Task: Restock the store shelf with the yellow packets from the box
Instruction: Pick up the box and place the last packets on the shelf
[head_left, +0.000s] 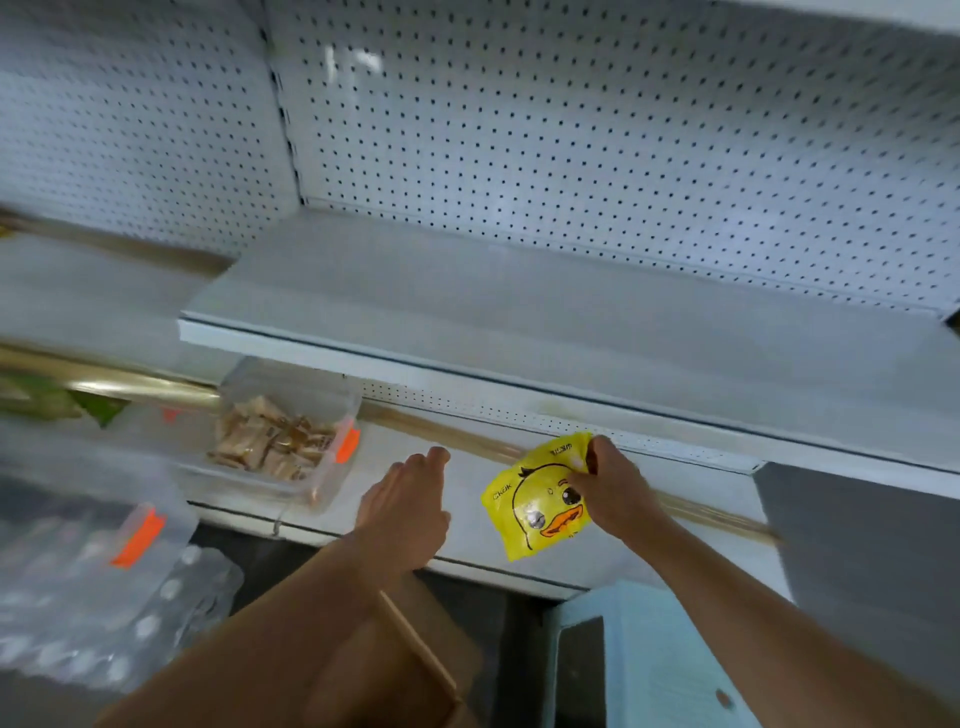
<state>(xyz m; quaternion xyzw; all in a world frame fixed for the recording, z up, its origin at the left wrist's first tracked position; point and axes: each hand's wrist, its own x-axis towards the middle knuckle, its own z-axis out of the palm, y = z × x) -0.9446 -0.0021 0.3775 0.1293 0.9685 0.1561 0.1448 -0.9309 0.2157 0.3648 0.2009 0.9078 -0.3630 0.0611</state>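
Starting at the far left, you see blurred clear plastic bins (104, 561) with orange tags, and beside them, on the lower shelf (467, 519), a clear tub (291, 441) of small tan wrapped snacks that carries an orange tag of its own. Just right of that tub your left hand (402, 512) reaches over the lower shelf with its fingers (434, 457) straight and relaxed, holding nothing, and whether it touches the shelf surface is not clear. Below your left forearm sits the brown cardboard box (410, 649), its contents hidden from this angle. Further right, your right hand (610, 486) pinches the yellow packet (540, 501), printed with a cartoon duck face, by its upper right corner, thumb and fingers curled onto the edge. The packet hangs tilted over the lower shelf near the back strip, and you cannot tell whether its lower edge rests on the shelf yet. Above both hands runs the upper shelf (519, 312), white, backed by a white pegboard panel (597, 145). At the lower right a pale blue plastic stool (649, 649) stands below the shelf edge, under your right forearm.
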